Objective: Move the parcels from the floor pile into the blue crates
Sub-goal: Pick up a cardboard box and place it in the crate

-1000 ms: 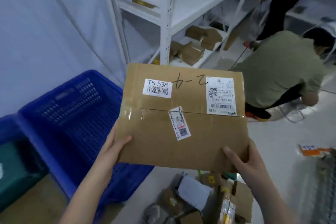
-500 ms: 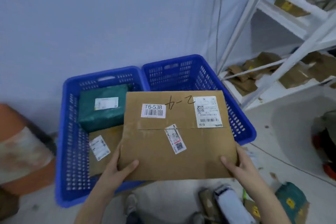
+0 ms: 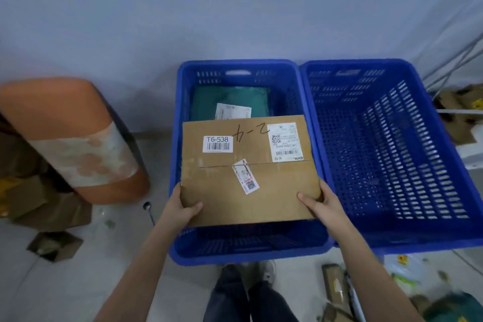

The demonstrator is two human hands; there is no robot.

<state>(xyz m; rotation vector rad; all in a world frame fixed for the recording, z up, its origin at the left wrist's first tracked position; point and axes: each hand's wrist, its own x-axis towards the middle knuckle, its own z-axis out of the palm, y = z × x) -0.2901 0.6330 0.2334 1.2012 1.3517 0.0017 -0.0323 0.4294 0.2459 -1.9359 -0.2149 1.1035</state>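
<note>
The cardboard parcel (image 3: 248,170) covers most of the left blue crate (image 3: 177,165), leaving only part of a green parcel (image 3: 230,99) visible at the far end; fingers beneath the box are hidden. The left hand (image 3: 183,206) and right hand (image 3: 318,204) grip its near corners, thumbs on top. Half a second ago it straddled both crates; the right blue crate (image 3: 392,154) is now uncovered.

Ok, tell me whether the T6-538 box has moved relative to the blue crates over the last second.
Yes. The T6-538 box, gripped by the left hand and right hand, has gone from right of the crates to over the left blue crate, above the green parcel.
</note>
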